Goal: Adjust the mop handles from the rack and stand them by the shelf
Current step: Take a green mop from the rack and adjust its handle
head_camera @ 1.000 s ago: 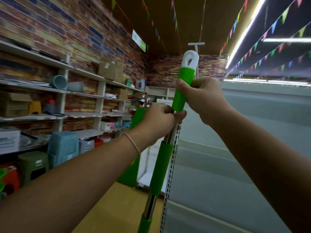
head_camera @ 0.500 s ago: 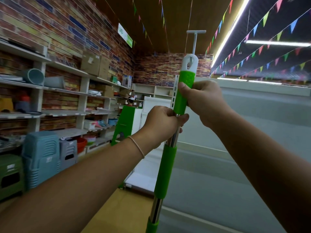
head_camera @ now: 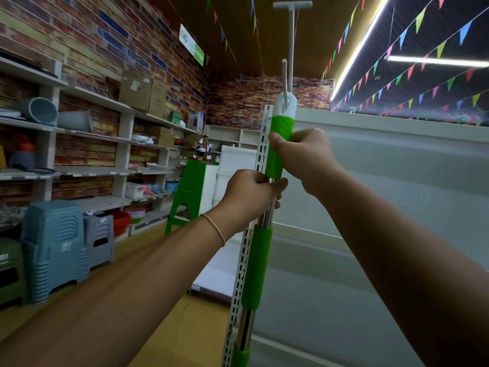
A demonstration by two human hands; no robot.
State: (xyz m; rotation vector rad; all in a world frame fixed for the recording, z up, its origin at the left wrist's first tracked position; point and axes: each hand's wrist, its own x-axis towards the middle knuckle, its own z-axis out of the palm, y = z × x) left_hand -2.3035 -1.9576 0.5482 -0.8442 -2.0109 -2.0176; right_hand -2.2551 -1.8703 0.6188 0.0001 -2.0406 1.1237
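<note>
Now hanging centre-frame: mop handle (head_camera: 275, 152) with white end loop raised onto the rack hook (head_camera: 284, 75). Right hand (head_camera: 304, 157) clamping the upper green grip, left hand (head_camera: 251, 197) wrapping the steel tube below. Probably twisting to adjust length.

A shop: stocked wall shelves (head_camera: 111, 139), stacked plastic stools (head_camera: 53, 247), bunting (head_camera: 412, 64) overhead.

Both hands are on the mop handle (head_camera: 256, 266), which stands just in front of the slotted shelf upright (head_camera: 239, 282), leaving almost no gap between the two. Right of the handle, the pale shelf panel (head_camera: 383, 181) closes off that side. A white hook (head_camera: 284, 80) passes through the handle's top loop (a T-shaped hanger (head_camera: 291, 35) rises behind it). Left of the arms, open floor (head_camera: 148, 260) runs to the stacked stools (head_camera: 53, 247) and green stand (head_camera: 189, 192).
</note>
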